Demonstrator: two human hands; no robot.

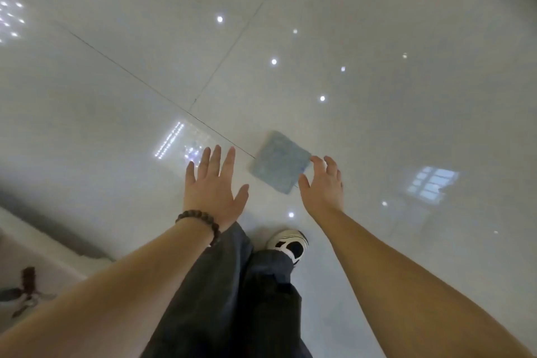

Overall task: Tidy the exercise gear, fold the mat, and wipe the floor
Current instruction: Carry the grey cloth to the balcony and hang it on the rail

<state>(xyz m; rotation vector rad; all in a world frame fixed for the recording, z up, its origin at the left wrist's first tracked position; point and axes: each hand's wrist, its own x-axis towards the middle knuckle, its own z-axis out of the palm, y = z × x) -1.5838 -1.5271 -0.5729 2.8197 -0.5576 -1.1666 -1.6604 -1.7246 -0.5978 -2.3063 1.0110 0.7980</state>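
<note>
**Reaching for the cloth on the tiles**

A folded blue cloth (278,161), square and fuzzy-looking, lies flat on the glossy pale tile floor (377,38), just beside a grout line. Both arms stretch down toward it, likely to take it up for wiping. The right hand (321,184) hovers at its near corner, fingers loosely spread and holding nothing. The left hand (213,183), with a bead bracelet (200,219) at the wrist, is spread wide and flat beside the cloth, also empty
</note>
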